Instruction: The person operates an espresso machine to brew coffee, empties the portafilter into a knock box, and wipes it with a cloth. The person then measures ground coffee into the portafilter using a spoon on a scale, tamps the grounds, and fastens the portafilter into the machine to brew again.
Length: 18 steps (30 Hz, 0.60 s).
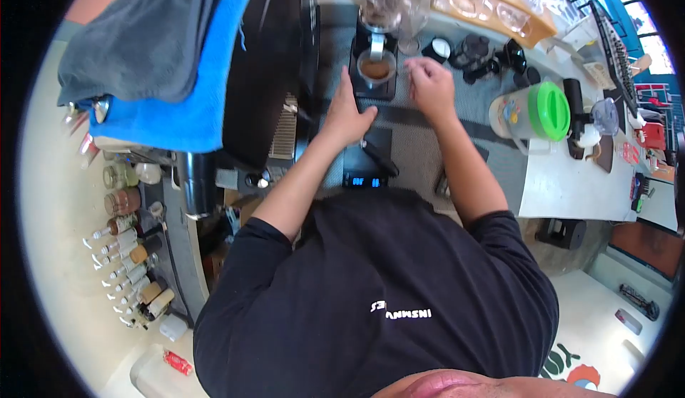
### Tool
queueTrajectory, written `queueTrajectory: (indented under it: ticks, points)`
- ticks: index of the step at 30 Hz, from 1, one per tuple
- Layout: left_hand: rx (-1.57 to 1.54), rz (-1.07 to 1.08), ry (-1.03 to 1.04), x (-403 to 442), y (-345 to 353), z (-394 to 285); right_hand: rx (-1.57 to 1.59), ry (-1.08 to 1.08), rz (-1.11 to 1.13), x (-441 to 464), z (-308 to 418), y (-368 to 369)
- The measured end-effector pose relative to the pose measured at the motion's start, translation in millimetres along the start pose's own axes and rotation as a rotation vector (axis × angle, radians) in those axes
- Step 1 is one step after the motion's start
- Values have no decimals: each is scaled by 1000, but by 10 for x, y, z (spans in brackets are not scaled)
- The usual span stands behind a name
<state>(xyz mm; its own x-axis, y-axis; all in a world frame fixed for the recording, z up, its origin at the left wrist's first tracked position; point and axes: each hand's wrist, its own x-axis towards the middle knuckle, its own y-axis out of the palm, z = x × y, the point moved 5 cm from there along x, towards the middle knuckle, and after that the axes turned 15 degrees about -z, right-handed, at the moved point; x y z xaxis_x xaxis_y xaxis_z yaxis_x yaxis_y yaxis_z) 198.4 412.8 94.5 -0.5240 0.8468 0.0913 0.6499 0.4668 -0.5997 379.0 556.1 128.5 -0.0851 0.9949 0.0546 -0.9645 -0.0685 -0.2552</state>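
A clear cup (376, 83) holding brown coffee grounds (374, 68) stands under the metal spout (376, 46) of a coffee grinder (379, 18). My left hand (345, 118) is just left of the grinder's base, fingers stretched out and thumb apart, holding nothing. To the right of the cup is my right hand (432, 88), apart from it, with its fingers curled in and nothing visible in them. Closer to my body, a black handle (380, 158) with a metal end lies by a black scale (365, 181) with a lit blue display.
A dark espresso machine (264, 77) with a slatted drip tray (283, 133) stands at left, draped with blue (207, 116) and grey towels (143, 41). At right are a green-lidded pitcher (517, 113) and small black items (474, 52). Several pump bottles (128, 269) line the lower left.
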Motion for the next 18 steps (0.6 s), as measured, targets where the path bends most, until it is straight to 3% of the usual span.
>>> queueTrajectory:
  ticks: [5, 13, 17, 18]
  points:
    - [-123, -24, 58, -437, -244, 60, 274, 63, 1, -287, 109, -89]
    - [-316, -132, -45, -987, -530, 172, 168, 148, 85, -1082, -3, -83]
    - [-290, -143, -66, -1086, -507, 289, 82, 124, 93, -1298, -229, 48]
    - [-287, -140, -68, -1110, -500, 304, 52, 13, 91, -1327, -278, 78]
